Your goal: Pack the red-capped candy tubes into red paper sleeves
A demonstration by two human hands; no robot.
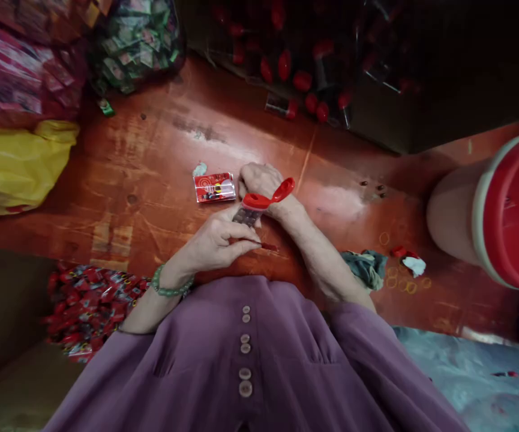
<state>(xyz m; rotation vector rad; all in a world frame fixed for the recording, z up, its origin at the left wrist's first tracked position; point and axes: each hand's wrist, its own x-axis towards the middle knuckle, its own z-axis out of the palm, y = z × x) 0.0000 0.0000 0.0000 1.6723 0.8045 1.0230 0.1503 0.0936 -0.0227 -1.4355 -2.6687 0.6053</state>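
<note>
My left hand, with a green bead bracelet on its wrist, is closed around a small clear bottle with a red flip-top cap that stands open. My right hand lies just beyond the bottle on the red-brown table, fingers curled under; what they hold, if anything, is hidden. A small red packet lies flat on the table just left of my right hand.
Red packets fill a box at lower left. A yellow bag and bags of wrapped sweets lie at far left. Red-capped bottles fill a dark box behind. A big red-lidded tub, rubber bands and a cloth are at right.
</note>
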